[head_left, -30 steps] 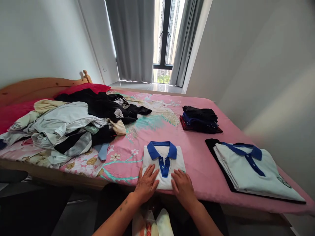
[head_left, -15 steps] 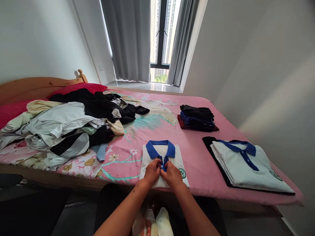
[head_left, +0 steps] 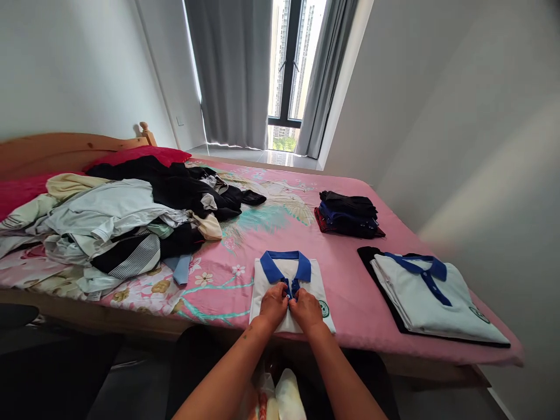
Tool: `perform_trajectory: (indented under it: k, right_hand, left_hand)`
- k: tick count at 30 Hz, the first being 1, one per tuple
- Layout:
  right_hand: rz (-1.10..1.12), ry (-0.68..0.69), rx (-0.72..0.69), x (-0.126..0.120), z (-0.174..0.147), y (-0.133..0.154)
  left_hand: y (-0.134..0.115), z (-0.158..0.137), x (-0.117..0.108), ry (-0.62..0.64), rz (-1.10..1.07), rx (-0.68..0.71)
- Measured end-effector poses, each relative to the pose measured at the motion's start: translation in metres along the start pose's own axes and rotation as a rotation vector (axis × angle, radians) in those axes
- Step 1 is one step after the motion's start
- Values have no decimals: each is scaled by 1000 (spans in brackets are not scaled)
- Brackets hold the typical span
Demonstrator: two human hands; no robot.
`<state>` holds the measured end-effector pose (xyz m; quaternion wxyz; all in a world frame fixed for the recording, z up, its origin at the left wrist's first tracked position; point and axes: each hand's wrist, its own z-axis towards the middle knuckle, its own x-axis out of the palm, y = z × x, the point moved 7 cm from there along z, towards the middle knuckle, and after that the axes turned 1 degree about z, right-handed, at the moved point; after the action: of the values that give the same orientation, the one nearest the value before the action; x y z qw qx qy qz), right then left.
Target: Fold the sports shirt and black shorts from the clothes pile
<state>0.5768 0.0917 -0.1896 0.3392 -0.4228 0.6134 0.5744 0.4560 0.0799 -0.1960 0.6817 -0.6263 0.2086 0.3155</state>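
Note:
A white polo shirt (head_left: 312, 271) with a blue collar and a round green badge lies folded, face up, at the bed's near edge. My left hand (head_left: 274, 304) pinches the left side of its blue button placket. On the other side of the placket, my right hand (head_left: 305, 309) has its fingers closed on the cloth. Both hands almost meet over the buttons, and the fingertips partly hide the placket.
To the left spreads a heap of loose clothes (head_left: 118, 210). A small pile of dark folded clothes (head_left: 349, 213) sits farther back on the pink bedsheet (head_left: 280, 233). Folded white polo shirts (head_left: 431, 303) lie stacked on black cloth at the right.
Both hands stay at the placket, with the fingers shifting only slightly. The view has moved a little; the shirt lies in the same place.

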Motion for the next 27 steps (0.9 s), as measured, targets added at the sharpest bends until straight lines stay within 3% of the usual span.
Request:
perform_trajectory:
  k: [7,13,20,27]
  right_hand:
    - [38,-40,-34,4,-3,-1]
    - [254,-188,-212,-5,-11,6]
    - [463,-113,-157,5,-5,-10]
    - [520,-109,-172,8,1,-16]
  left_hand:
    - [-6,6,-1,29,48,-36]
    - [-11,7,-3,25,3,39]
    - [-2,6,4,11,-59,87]
    - [-1,3,5,10,-127,117]
